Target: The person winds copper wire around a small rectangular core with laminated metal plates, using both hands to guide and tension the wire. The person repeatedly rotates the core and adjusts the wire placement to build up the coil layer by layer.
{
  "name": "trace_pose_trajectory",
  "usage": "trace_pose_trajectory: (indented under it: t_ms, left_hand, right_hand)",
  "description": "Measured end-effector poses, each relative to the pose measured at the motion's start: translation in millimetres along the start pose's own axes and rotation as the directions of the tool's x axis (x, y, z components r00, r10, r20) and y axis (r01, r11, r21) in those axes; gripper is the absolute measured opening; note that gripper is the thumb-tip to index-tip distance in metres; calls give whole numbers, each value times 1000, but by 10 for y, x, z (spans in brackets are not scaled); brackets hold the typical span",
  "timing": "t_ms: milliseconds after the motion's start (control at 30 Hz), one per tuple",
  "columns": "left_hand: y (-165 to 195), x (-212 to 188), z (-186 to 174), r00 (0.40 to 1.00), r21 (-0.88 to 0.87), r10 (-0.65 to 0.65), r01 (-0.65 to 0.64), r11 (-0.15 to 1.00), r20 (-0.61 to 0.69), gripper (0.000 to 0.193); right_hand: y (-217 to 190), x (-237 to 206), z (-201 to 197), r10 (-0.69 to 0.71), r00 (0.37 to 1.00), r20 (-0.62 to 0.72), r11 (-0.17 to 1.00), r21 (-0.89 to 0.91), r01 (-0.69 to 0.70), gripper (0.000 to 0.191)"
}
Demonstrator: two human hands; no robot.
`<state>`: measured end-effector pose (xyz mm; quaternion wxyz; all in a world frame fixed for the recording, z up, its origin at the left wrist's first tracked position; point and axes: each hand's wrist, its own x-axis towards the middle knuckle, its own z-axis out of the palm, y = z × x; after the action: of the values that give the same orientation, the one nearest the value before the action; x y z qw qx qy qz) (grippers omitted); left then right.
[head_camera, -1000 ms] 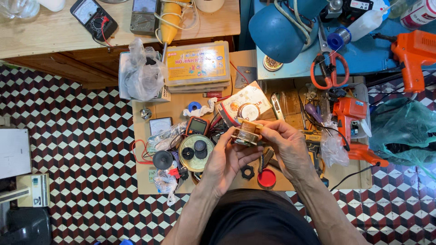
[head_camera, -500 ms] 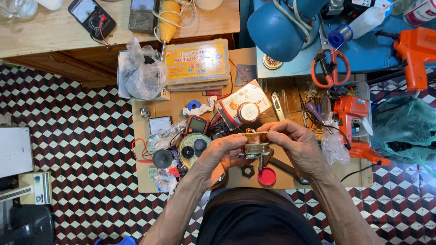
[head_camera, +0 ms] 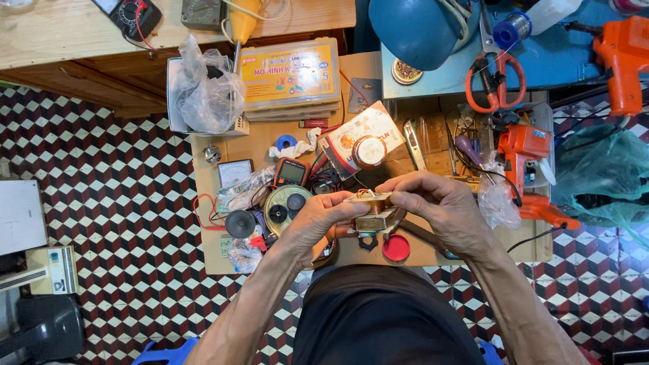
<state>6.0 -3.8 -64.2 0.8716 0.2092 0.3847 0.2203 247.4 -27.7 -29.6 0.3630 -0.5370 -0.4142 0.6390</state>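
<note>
A low wooden worktable (head_camera: 203, 162) crowded with tools fills the centre of the frame above a checkered tile floor (head_camera: 101, 169). At the upper middle lies a flat yellow plastic case (head_camera: 291, 74), with an orange glue gun (head_camera: 524, 152) at the right and red-handled scissors (head_camera: 497, 81) above it. Just below centre, the left hand (head_camera: 314, 220) and right hand (head_camera: 439, 203) are both curled closed, pinching a small metal motor with copper winding (head_camera: 372, 209) between fingertips, above a red cap (head_camera: 395, 248).
</note>
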Motion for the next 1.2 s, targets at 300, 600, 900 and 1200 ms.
trace_pose_trajectory:
  t_ms: [300, 600, 900, 1200]
  left_hand:
    - [-45, -2, 119, 993, 11, 109, -109, 994, -46, 33]
    - [-57, 194, 23, 989, -117, -45, 62, 991, 143, 40]
    - [-128, 215, -13, 984, -165, 40, -10, 986, 175, 52]
    - [-23, 25, 417, 974, -277, 197, -221, 935, -112, 60]
  right_hand:
    - [-59, -15, -20, 11, 1000, -15, 1000, -10, -11, 12]
    - [-95, -38, -146, 41, 999, -28, 995, -94, -44, 15]
    - [-144, -104, -33, 14, 998, -69, 998, -59, -18, 15]
    - [-61, -84, 106, -92, 944, -316, 995, -51, 80, 13]
